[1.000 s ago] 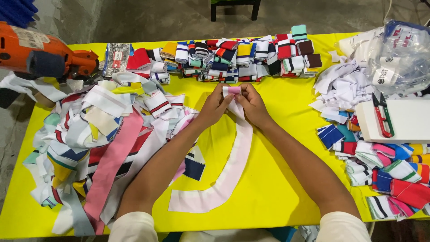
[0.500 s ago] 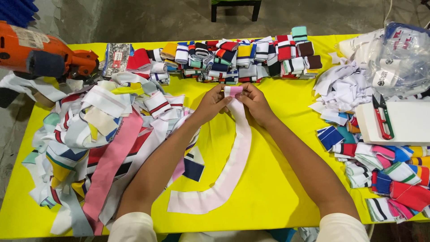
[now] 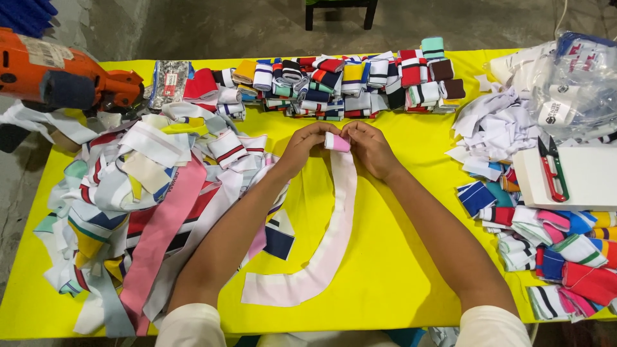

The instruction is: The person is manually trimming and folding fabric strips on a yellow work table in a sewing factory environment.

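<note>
Both hands meet near the middle of the yellow counter [image 3: 398, 270]: the left hand [image 3: 307, 144] and right hand [image 3: 367, 146] pinch the rolled end of a long pale pink fabric strip [image 3: 334, 238], fingers closed on it so the roll stays tight while its tail trails toward the near edge.

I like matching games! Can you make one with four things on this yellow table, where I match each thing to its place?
Things:
1. pale pink strip
2. red snips
3. orange power tool
4. rolled bands

Places:
A. far left corner
B. on the white box at the right
C. row along the far edge
D. in the middle, one end rolled between both hands

Pairs: 1-D, 2-B, 3-A, 4-C
</note>
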